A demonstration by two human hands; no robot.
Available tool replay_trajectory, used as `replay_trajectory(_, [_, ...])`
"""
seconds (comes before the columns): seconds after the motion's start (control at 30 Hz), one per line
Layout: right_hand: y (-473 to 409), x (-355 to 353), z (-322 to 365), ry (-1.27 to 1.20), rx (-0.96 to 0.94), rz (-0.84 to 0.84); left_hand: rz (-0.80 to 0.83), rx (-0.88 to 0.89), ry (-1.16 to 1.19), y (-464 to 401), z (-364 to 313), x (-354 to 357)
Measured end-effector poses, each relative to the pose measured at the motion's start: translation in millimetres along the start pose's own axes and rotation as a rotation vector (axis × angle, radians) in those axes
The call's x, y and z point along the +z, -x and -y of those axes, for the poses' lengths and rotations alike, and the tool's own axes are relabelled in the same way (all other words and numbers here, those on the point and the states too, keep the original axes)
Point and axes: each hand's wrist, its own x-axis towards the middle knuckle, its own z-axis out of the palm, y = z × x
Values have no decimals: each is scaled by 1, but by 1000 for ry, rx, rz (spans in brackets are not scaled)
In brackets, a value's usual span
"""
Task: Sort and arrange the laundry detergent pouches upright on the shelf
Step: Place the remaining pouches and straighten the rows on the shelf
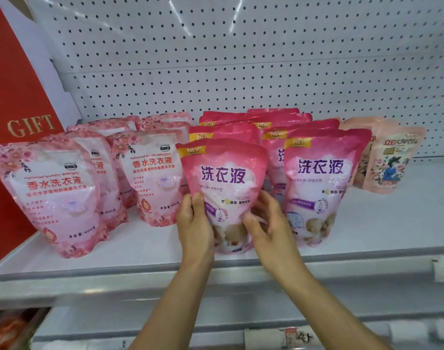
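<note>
A pink detergent pouch [224, 173] with purple lettering stands upright at the front of the white shelf [145, 251]. My left hand [194, 223] grips its lower left side, thumb on the front. My right hand [269, 223] holds its lower right edge, fingers curled round it. Behind it and to its right stand more pouches of the same kind, the nearest one [322, 183] upright at the front. Left of them stand several pale pink floral pouches [54, 195] in two rows. At the far right stand two peach floral pouches [390, 160].
A red gift box [16, 109] stands at the shelf's left end. White pegboard [241, 59] backs the shelf. The shelf's front rail [317, 274] carries price tags, and a lower shelf lies below it. Bare shelf surface shows at the right front.
</note>
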Motion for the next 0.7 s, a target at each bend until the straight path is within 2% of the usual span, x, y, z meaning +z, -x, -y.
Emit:
replay_trajectory(0.13, [-4, 6, 1, -44, -59, -91, -34, 33, 1, -2, 0, -1])
replay_trajectory(0.33, [-6, 17, 1, -9, -57, -261, -118, 189, -51, -1, 0, 0])
replay_trajectory(0.5, [6, 20, -1, -96, -87, -254, -140, 185, -30, 2, 1, 4])
replay_trajectory(0.6, [7, 23, -1, -137, -51, -261, -166, 173, -9, 0, 2, 4])
replay_trajectory(0.7, [1, 20, -1, -101, 17, -186, -167, 183, -12, 1, 0, 4])
